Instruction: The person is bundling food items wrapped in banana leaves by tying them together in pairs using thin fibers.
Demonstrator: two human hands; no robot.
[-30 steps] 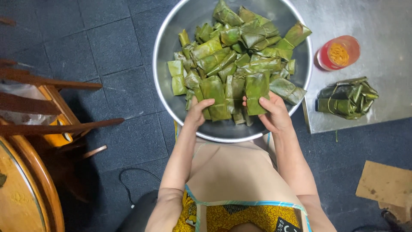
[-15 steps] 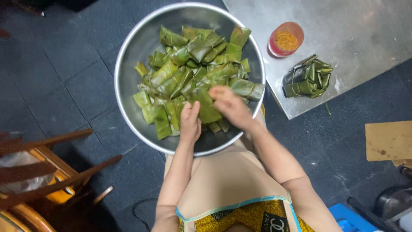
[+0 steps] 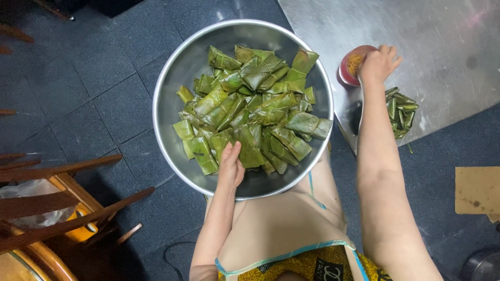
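- Leaf-wrapped parcels (image 3: 250,112): a heap of green folded packets at centre frame, filling most of a big metal basin (image 3: 172,83). Wraps look glossy and damp, probably slick; the leaf likely tears or unfolds if pinched at a corner. Each packet seems small, light and firm-filled, so best taken across the body with fingers over the folded seam.
- Left hand (image 3: 230,165): at lower centre of the basin, fingers spread flat on the nearest packets, pressing or steadying rather than closed round one. Nothing lifted.
- Right hand (image 3: 377,63): reached out to the upper right, fingers curled over the rim of a small red cup (image 3: 350,65). Whether it grips or merely rests there, I cannot tell.
- Red cup: holds something yellow-orange and stringy, perhaps ties or bands; too small to make out. It stands on the steel table (image 3: 442,36), near that table's left edge.
- Tied bundle (image 3: 400,110): several packets bound together, lying on the steel table just below the right hand, partly hidden by the forearm.
- Basin: sits on the person's lap, over the dark tiled floor (image 3: 78,104); loaded like this, likely heavy and prone to tip.
- Wooden chair (image 3: 57,208) in lower left; cardboard piece (image 3: 476,190) at right edge.
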